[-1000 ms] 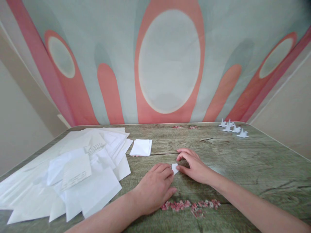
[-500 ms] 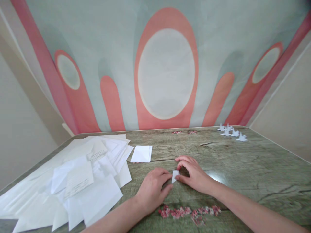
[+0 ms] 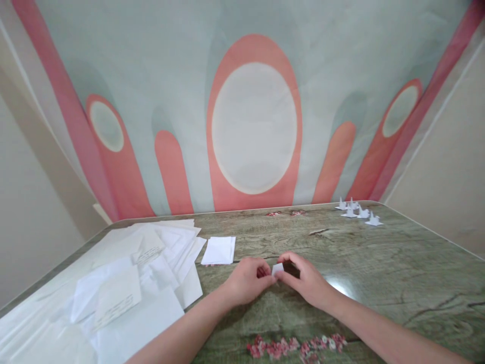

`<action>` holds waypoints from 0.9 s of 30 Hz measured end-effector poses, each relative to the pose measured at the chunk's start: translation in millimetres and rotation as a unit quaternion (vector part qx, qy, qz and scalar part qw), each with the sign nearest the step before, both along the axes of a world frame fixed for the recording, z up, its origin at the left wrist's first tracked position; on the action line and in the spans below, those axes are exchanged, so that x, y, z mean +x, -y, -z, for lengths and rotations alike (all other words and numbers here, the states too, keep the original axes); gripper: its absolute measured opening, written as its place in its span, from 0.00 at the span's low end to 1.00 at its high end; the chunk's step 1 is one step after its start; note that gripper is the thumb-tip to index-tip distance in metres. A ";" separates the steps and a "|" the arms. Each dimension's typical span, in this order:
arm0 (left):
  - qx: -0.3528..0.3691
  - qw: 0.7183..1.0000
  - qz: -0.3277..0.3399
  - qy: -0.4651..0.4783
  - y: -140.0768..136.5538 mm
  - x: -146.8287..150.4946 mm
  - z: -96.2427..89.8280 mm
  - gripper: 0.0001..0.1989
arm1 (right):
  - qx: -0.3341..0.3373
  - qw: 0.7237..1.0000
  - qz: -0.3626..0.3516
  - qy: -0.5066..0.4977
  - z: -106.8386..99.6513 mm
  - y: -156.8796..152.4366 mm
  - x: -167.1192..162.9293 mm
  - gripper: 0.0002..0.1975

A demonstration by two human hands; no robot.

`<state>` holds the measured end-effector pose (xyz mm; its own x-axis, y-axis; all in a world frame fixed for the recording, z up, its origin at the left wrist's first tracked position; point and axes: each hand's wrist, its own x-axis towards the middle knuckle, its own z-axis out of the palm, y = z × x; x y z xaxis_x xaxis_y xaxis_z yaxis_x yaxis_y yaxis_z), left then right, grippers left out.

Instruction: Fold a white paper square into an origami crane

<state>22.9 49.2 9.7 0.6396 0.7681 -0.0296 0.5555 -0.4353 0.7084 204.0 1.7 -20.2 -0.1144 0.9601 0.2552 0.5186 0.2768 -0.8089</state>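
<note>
Folded paper (image 3: 277, 268) now lifted off table (image 3: 379, 263)

Both bare forearms are extended forward from the near edge of the desk and angled inward. The left hand (image 3: 248, 279) and the right hand (image 3: 308, 282) are brought together at the middle, knuckles up, fingers curled, with thumb and fingertips pinched toward each other.

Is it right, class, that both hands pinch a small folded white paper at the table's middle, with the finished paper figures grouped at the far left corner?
Not quite. The paper figures stand at the far right corner of the table, as the head view shows. The rest holds: the left hand and right hand pinch the small folded paper.
</note>
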 end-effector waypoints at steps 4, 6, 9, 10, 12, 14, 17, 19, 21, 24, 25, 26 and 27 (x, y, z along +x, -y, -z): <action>-0.027 0.993 -0.038 0.112 -3.6 4.1 11.0 0.08 | -0.018 0.998 -0.014 -0.061 -5.0 -4.7 -0.1 0.10; -0.038 0.989 -0.041 0.138 -3.9 6.1 14.9 0.09 | -0.017 0.997 -0.012 -0.069 -5.3 -7.8 -0.4 0.11; -0.030 0.988 -0.042 0.146 -3.7 7.5 20.7 0.09 | -0.020 0.997 -0.013 -0.071 -5.1 -12.6 -1.1 0.12; -0.021 0.989 -0.041 0.143 -3.7 7.5 22.7 0.10 | -0.022 0.997 -0.016 -0.069 -5.3 -14.1 -1.4 0.11; -0.002 0.990 -0.036 0.136 -3.8 7.0 26.6 0.11 | -0.026 0.997 -0.025 -0.066 -6.0 -16.9 -2.6 0.11; 0.008 0.991 -0.029 0.132 -4.3 6.0 29.3 0.12 | -0.034 0.996 -0.033 -0.070 -6.5 -19.3 -4.8 0.11; 0.008 0.990 -0.035 0.139 -5.7 4.7 29.8 0.13 | -0.042 0.995 -0.035 -0.087 -5.8 -22.2 -9.8 0.12; 0.000 0.988 -0.045 0.150 -6.4 4.4 28.1 0.14 | -0.042 0.993 -0.026 -0.105 -4.7 -23.3 -12.8 0.14; -0.018 0.985 -0.050 0.163 -6.3 4.8 25.3 0.14 | -0.044 0.991 -0.016 -0.129 -3.9 -23.4 -14.2 0.15; -0.053 0.979 -0.053 0.188 -5.4 5.7 21.6 0.13 | -0.053 0.986 -0.018 -0.156 -3.8 -22.1 -12.1 0.17; -0.062 0.978 -0.049 0.195 -5.2 5.7 20.9 0.12 | -0.054 0.985 -0.020 -0.160 -3.7 -21.5 -10.6 0.17; -0.067 0.977 -0.044 0.198 -5.1 5.5 20.7 0.12 | -0.054 0.985 -0.023 -0.161 -3.3 -20.9 -8.9 0.17; -0.070 0.977 -0.036 0.200 -5.3 5.1 20.9 0.13 | -0.053 0.985 -0.027 -0.161 -2.6 -20.5 -7.3 0.16</action>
